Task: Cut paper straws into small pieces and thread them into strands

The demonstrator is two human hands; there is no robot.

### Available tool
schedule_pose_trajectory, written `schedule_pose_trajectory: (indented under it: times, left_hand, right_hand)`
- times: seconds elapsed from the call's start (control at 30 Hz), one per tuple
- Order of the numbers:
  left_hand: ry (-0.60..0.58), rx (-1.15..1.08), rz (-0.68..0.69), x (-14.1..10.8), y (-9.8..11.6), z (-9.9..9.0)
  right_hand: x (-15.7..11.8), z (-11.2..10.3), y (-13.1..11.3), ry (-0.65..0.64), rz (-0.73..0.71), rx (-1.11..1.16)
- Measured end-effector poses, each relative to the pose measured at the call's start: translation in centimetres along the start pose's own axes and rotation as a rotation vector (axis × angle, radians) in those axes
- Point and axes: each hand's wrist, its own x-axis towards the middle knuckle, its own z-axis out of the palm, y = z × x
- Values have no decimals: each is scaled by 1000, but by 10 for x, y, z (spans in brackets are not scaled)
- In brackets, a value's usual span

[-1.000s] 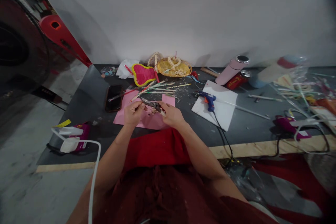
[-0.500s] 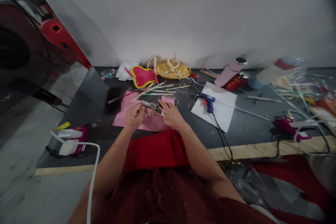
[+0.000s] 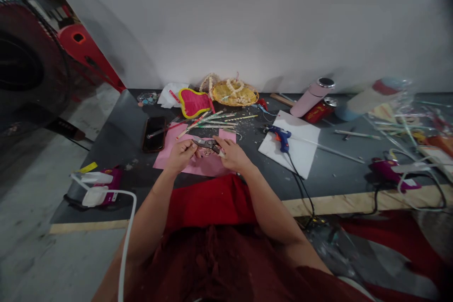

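Observation:
My right hand (image 3: 234, 154) is closed around the handles of a pair of pruning shears (image 3: 205, 143), whose blades point left. Close to the blade tips, my left hand (image 3: 181, 155) is pinched; whatever it grips is too small to make out. Both hands are over a pink sheet of paper (image 3: 166, 156). Small pale cut bits (image 3: 208, 152) lie on the sheet beneath the shears. Just beyond the hands are several thin patterned sticks (image 3: 215, 120), with crumbs scattered around them.
A phone (image 3: 154, 134) lies left. Behind are a pink-and-yellow shaped piece (image 3: 194, 103) and a yellow woven basket (image 3: 235, 99). To the right, a blue glue gun (image 3: 281, 138) rests on a white board (image 3: 300, 160); a pink thermos (image 3: 312, 97) and red can (image 3: 320, 110) stand behind. Magenta power strips (image 3: 111, 184) sit at both sides.
The view has shifted slightly. Both hands stay almost in place, with the shears still in my right hand and my left hand by the blades.

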Motion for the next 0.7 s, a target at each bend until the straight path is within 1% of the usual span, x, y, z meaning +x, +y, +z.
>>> schedule_pose_trajectory:
  times: [0.07, 0.17, 0.27, 0.37, 0.57, 0.7]
  left_hand:
    - [10, 23, -6, 0, -2, 0]
    - [34, 46, -4, -1, -5, -1]
    - [96, 135, 39, -1, -4, 0]
    - [143, 233, 78, 0, 0, 3]
    - [282, 319, 99, 2, -3, 10]
    - [301, 350, 120, 0, -7, 10]
  right_hand:
    - [-1, -1, -2, -3, 15, -8]
    - [-1, -2, -7, 26, 66, -54]
    - [-2, -3, -12, 41, 119, -82]
    - [-2, -3, -14, 43, 153, -59]
    - [0, -2, -8, 54, 148, -23]
    - [1, -3, -6, 72, 130, -55]
